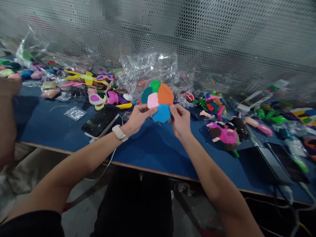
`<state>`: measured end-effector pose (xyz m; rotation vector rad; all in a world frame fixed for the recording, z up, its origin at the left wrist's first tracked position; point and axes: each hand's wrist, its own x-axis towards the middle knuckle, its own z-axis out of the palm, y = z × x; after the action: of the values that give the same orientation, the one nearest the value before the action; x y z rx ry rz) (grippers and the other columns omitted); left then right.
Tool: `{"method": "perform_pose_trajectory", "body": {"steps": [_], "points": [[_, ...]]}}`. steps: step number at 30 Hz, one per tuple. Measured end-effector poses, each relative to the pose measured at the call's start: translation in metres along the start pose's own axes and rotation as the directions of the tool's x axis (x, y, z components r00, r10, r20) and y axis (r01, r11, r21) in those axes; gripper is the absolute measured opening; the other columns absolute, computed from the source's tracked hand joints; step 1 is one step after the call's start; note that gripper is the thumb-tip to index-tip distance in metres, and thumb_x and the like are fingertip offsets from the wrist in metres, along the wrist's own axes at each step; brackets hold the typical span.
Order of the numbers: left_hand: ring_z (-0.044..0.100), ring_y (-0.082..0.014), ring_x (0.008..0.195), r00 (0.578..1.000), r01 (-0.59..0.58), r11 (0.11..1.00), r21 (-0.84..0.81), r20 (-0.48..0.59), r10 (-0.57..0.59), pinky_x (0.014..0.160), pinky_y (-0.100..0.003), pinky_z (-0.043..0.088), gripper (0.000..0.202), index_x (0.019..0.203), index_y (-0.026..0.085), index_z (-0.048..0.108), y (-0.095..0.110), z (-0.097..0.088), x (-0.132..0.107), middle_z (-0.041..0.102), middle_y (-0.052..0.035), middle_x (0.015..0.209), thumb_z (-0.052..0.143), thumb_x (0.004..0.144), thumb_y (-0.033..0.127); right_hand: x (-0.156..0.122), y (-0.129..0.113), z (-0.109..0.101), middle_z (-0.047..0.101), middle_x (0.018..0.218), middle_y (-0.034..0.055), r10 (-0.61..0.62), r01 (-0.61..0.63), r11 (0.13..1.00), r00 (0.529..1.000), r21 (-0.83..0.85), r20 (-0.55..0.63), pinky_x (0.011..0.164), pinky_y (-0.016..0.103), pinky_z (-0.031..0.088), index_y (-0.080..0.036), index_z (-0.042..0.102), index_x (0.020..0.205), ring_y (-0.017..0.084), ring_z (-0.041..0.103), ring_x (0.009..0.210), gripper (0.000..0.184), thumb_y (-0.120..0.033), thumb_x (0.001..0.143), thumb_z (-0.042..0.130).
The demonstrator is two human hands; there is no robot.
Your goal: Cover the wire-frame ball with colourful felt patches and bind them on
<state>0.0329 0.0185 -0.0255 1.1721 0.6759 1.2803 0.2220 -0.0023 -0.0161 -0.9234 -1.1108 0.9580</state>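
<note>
Between my two hands, raised over the blue table, is a flower-like piece of modelling clay (165,95) with green, teal, orange and blue lobes around a pink part. My left hand (138,117) pinches it at the lower left, thumb on the edge between pink and blue. On the other side my right hand (181,120) grips the edge where orange meets blue, thumb in front and fingers curled behind. The fingertips behind the clay are hidden. A white band (120,133) circles my left wrist.
A phone on a white box (100,121) lies left of my hands. Clay figures and plastic bags (150,67) line the back. At right are a pink clay figure (225,135) and dark devices with cables (271,164). Another person's arm (7,121) is at far left.
</note>
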Motion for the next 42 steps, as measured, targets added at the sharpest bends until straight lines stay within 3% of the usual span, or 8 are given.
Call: {"method": "perform_pose_trajectory", "body": {"steps": [4, 8, 12, 17, 25, 31, 36, 42], "points": [[0.073, -0.017, 0.08, 0.996, 0.016, 1.0, -0.006, 0.087, -0.016, 0.083, -0.034, 0.063, 0.043, 0.08, 0.021, 0.084, 0.002, 0.003, -0.002, 0.083, -0.0054, 0.087, 0.105, 0.071, 0.058, 0.001, 0.0, -0.001, 0.05, 0.054, -0.006, 0.04, -0.04, 0.999, 0.999, -0.025, -0.019, 0.043, 0.028, 0.036, -0.025, 0.061, 0.064, 0.01, 0.042, 0.048, 0.067, -0.082, 0.068, 0.097], [0.073, -0.0159, 0.079, 0.999, 0.022, 0.999, -0.029, 0.045, -0.021, 0.082, -0.033, 0.063, 0.044, 0.076, 0.021, 0.082, 0.0, 0.003, -0.001, 0.082, -0.0031, 0.084, 0.106, 0.068, 0.057, 0.001, 0.002, -0.001, 0.049, 0.054, -0.0054, 0.009, -0.009, 0.999, 1.0, -0.052, -0.006, 0.043, 0.029, 0.035, -0.026, 0.059, 0.064, 0.011, 0.042, 0.048, 0.066, -0.081, 0.074, 0.094], [0.079, -0.0189, 0.088, 0.998, 0.057, 0.986, -0.155, -0.013, -0.06, 0.089, -0.035, 0.065, 0.044, 0.089, 0.022, 0.084, -0.002, -0.001, 0.005, 0.085, -0.0041, 0.094, 0.104, 0.072, 0.056, 0.003, 0.001, -0.006, 0.059, 0.064, -0.0034, 0.007, -0.003, 1.0, 0.984, -0.019, 0.175, 0.049, 0.031, 0.047, -0.028, 0.072, 0.076, 0.014, 0.057, 0.055, 0.055, -0.079, 0.08, 0.091], [0.083, -0.0281, 0.104, 0.993, 0.117, 0.969, -0.218, 0.021, -0.115, 0.098, -0.042, 0.066, 0.046, 0.094, 0.019, 0.083, 0.001, -0.002, 0.007, 0.087, -0.01, 0.101, 0.103, 0.073, 0.055, 0.005, -0.004, -0.013, 0.081, 0.095, -0.0004, -0.022, 0.027, 1.0, 0.947, -0.011, 0.319, 0.067, 0.035, 0.064, -0.03, 0.085, 0.102, 0.018, 0.075, 0.078, 0.04, -0.057, 0.078, 0.101], [0.082, -0.0316, 0.107, 0.997, 0.067, 0.983, -0.172, -0.017, -0.071, 0.104, -0.048, 0.065, 0.048, 0.088, 0.02, 0.082, 0.001, 0.002, 0.005, 0.085, -0.0115, 0.099, 0.105, 0.067, 0.057, 0.003, 0.001, -0.011, 0.082, 0.097, -0.0017, -0.067, 0.077, 0.997, 0.954, -0.022, 0.293, 0.068, 0.034, 0.066, -0.03, 0.083, 0.107, 0.017, 0.076, 0.077, 0.036, -0.053, 0.084, 0.099], [0.081, -0.0314, 0.113, 0.999, 0.049, 0.99, -0.133, 0.014, -0.048, 0.113, -0.049, 0.063, 0.051, 0.096, 0.02, 0.085, 0.007, 0.004, -0.001, 0.086, -0.0114, 0.108, 0.108, 0.064, 0.053, 0.003, 0.0, -0.009, 0.081, 0.095, -0.0009, -0.108, 0.128, 0.99, 0.955, -0.056, 0.275, 0.078, 0.037, 0.065, -0.029, 0.079, 0.099, 0.019, 0.074, 0.084, 0.042, -0.057, 0.077, 0.102], [0.082, -0.0287, 0.104, 0.993, 0.035, 0.999, -0.014, 0.113, -0.033, 0.104, -0.047, 0.065, 0.054, 0.095, 0.02, 0.085, 0.006, 0.002, -0.001, 0.087, -0.0098, 0.105, 0.113, 0.056, 0.046, 0.003, -0.005, -0.012, 0.08, 0.1, -0.0004, -0.092, 0.107, 0.993, 0.961, -0.046, 0.26, 0.09, 0.041, 0.063, -0.031, 0.077, 0.1, 0.022, 0.074, 0.095, 0.046, -0.062, 0.075, 0.1], [0.082, -0.0264, 0.104, 0.995, 0.015, 1.0, 0.006, 0.097, -0.016, 0.102, -0.045, 0.066, 0.049, 0.095, 0.021, 0.086, 0.005, 0.001, -0.002, 0.087, -0.0081, 0.103, 0.111, 0.06, 0.045, 0.001, -0.008, -0.012, 0.081, 0.106, 0.0016, -0.049, 0.075, 0.994, 0.953, -0.075, 0.298, 0.087, 0.043, 0.065, -0.032, 0.077, 0.107, 0.024, 0.075, 0.096, 0.05, -0.063, 0.076, 0.1]]}}
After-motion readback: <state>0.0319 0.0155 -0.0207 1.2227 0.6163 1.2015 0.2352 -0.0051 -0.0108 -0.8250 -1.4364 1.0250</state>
